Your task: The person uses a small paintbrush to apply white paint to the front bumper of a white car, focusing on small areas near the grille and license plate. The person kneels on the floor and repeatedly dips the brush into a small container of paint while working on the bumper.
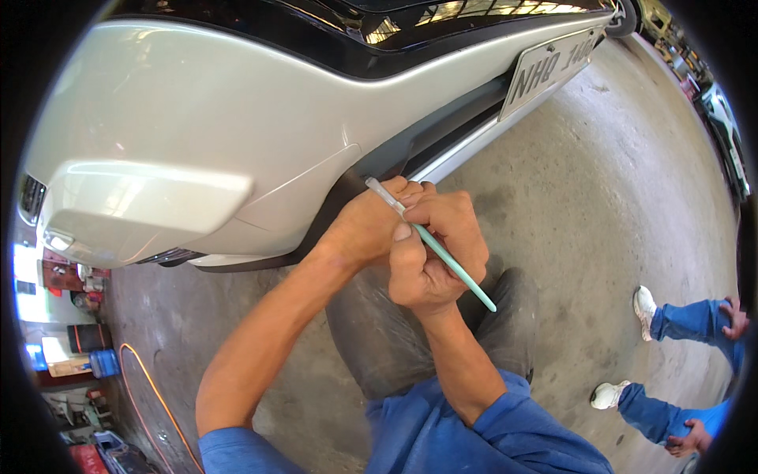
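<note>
Floor: worn grey concrete floor was seen, stained, with an orange hose at near left.
Car: a white bumper filled the far side, its black trim running below.
Right hand: fingers were closed on a thin teal brush, tip set at the trim.
Left hand: curled, pressed against the right; grip could not be told.
Right edge: a seated person's blue trouser legs and white shoes were seen.

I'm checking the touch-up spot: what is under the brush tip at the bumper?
The thin brush, held in the right hand, points at the dark lower trim of the white bumper. The left hand covers the contact spot.
</note>
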{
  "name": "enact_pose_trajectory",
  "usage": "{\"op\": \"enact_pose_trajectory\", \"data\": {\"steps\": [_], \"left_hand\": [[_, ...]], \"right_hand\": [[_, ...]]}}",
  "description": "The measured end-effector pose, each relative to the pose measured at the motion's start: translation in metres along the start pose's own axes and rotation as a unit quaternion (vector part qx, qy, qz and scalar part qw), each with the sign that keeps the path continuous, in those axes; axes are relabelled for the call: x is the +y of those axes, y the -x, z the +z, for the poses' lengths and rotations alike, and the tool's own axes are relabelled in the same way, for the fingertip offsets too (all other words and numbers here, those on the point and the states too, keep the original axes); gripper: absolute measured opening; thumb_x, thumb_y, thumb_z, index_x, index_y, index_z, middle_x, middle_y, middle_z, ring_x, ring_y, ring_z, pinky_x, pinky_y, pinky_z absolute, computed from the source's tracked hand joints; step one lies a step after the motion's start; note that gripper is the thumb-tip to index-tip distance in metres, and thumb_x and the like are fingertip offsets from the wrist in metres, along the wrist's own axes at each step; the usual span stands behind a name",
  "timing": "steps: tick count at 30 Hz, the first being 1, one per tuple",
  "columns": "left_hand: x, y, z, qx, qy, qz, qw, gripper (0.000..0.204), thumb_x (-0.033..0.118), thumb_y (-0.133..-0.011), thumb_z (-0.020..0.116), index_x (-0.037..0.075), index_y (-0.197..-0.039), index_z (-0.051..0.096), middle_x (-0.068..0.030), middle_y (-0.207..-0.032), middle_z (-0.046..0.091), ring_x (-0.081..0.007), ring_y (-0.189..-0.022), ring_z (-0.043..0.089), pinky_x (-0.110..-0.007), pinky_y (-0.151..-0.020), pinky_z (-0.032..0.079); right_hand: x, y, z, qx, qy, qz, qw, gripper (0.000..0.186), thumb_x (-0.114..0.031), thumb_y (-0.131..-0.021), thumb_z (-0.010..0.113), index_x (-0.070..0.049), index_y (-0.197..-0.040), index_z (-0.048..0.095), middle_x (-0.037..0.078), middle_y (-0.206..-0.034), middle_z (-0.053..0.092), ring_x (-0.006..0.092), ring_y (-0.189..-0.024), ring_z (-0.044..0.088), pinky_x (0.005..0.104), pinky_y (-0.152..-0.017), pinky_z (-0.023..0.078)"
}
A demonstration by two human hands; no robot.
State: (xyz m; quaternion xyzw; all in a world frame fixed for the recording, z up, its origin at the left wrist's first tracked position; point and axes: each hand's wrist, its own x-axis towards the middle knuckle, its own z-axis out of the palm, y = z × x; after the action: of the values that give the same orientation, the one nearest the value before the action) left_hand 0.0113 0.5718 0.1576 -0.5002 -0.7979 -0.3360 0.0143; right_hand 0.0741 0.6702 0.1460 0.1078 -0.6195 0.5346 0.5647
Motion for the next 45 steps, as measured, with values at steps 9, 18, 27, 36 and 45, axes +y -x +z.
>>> {"op": "enact_pose_trajectory", "data": {"steps": [9,18,27,36,45], "left_hand": [[-0.015,-0.006,0.006,0.027,-0.3,0.188,0.935,0.015,0.022,-0.084,0.062,0.014,-0.075,0.053,0.0007,-0.069,0.05,-0.015,-0.067,0.056,-0.031,-0.063,0.045],[-0.003,-0.008,-0.007,0.036,-0.237,0.163,0.957,0.014,0.02,-0.082,0.064,0.013,-0.076,0.055,-0.0027,-0.072,0.058,-0.0191,-0.066,0.062,-0.034,-0.065,0.052],[-0.001,-0.003,-0.01,-0.001,-0.258,0.124,0.958,0.019,0.019,-0.075,0.074,0.007,-0.087,0.067,-0.0113,-0.089,0.07,-0.032,-0.089,0.071,-0.041,-0.07,0.059],[-0.009,-0.001,-0.006,-0.008,-0.288,0.141,0.947,0.02,0.015,-0.077,0.074,0.005,-0.094,0.07,-0.0106,-0.093,0.072,-0.033,-0.099,0.071,-0.04,-0.078,0.062],[0.003,-0.006,-0.011,0.01,-0.257,0.131,0.958,0.009,0.018,-0.079,0.066,0.01,-0.08,0.062,-0.0056,-0.077,0.065,-0.0241,-0.072,0.067,-0.035,-0.065,0.055]], "right_hand": [[0.004,-0.001,-0.003,0.0,-0.02,0.042,0.999,0.012,0.004,-0.08,0.061,0.005,-0.092,0.063,0.013,-0.085,0.064,0.0172,-0.074,0.061,0.0313,-0.07,0.053],[0.0,-0.001,-0.002,-0.004,-0.04,0.116,0.992,0.012,0.005,-0.083,0.06,0.005,-0.095,0.062,0.013,-0.086,0.065,0.0145,-0.077,0.061,0.0345,-0.084,0.056],[0.006,-0.004,0.005,0.063,-0.08,0.183,0.978,0.01,0.004,-0.08,0.061,0.003,-0.09,0.063,0.008,-0.079,0.061,0.0129,-0.064,0.057,0.0272,-0.058,0.046],[0.002,-0.003,0.008,0.102,-0.067,0.239,0.963,0.008,0.003,-0.087,0.062,0.004,-0.095,0.064,0.007,-0.081,0.063,0.0106,-0.066,0.058,0.0265,-0.058,0.047],[-0.001,-0.002,0.002,0.026,-0.03,0.173,0.984,0.006,0.001,-0.087,0.064,0.003,-0.092,0.066,0.01,-0.081,0.068,0.0133,-0.07,0.061,0.0274,-0.069,0.05]]}}
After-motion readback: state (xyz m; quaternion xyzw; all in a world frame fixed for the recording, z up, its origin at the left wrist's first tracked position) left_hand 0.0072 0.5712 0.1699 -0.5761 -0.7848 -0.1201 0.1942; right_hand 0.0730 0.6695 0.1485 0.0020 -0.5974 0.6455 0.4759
